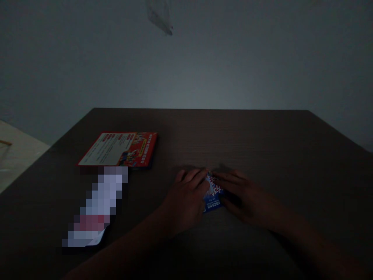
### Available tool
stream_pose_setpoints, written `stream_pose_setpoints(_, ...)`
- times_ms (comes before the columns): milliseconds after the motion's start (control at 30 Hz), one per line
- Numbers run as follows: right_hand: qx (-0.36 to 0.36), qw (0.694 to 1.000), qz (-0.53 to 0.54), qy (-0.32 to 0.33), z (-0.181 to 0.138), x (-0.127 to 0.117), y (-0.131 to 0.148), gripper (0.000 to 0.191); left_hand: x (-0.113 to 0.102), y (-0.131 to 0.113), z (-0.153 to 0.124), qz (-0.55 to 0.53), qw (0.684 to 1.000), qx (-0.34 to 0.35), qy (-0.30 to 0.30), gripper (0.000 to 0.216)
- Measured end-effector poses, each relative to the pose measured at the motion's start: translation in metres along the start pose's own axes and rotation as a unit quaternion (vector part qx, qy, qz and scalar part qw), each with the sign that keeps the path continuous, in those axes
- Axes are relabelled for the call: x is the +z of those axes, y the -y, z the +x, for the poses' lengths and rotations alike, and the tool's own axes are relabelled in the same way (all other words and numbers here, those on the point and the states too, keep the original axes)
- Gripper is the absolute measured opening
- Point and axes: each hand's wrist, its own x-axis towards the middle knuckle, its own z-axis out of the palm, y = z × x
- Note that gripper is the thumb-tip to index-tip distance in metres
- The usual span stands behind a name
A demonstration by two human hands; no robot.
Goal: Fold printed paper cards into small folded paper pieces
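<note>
Blue printed paper [213, 197], partly covered

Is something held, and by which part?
The left hand and right hand touch opposite sides of the blue paper; whether gripped, I cannot tell.

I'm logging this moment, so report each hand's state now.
Left hand: on the left side of the blue printed paper; grip cannot be told.
Right hand: at its right side; open or closed cannot be told.
</note>
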Motion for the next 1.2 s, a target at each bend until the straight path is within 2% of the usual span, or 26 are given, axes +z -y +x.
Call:
stream_pose_setpoints(267, 0.012, 1.0, 0.006, 0.023, -0.0048, -0.0006, -0.0031, 0.064, -0.0019, 0.0006, 0.0001, -0.011, 0.999, 0.044, 0.007, 0.033)
stream_pose_setpoints(367, 0.01, 1.0, 0.004, 0.019, -0.0054, 0.0005, -0.0033, 0.061, -0.0035, 0.0, -0.0004, -0.03, 0.999, 0.041, 0.003, 0.032)
stream_pose_setpoints(533, 0.012, 1.0, -0.002, 0.022, -0.0056, 0.0007, -0.0023, 0.056, -0.0042, 0.001, -0.0014, -0.049, 0.998, 0.038, 0.001, 0.046)
stream_pose_setpoints(833, 0.005, 1.0, 0.015, 0.014, -0.007, 0.0018, -0.0051, 0.061, -0.0069, 0.0019, -0.0015, -0.046, 0.998, 0.047, 0.012, 0.041)
stream_pose_setpoints(1200, 0.004, 1.0, 0.018, 0.024, -0.0072, -0.0003, -0.0057, 0.058, -0.006, 0.0031, -0.0036, -0.062, 0.997, 0.037, 0.007, 0.038)
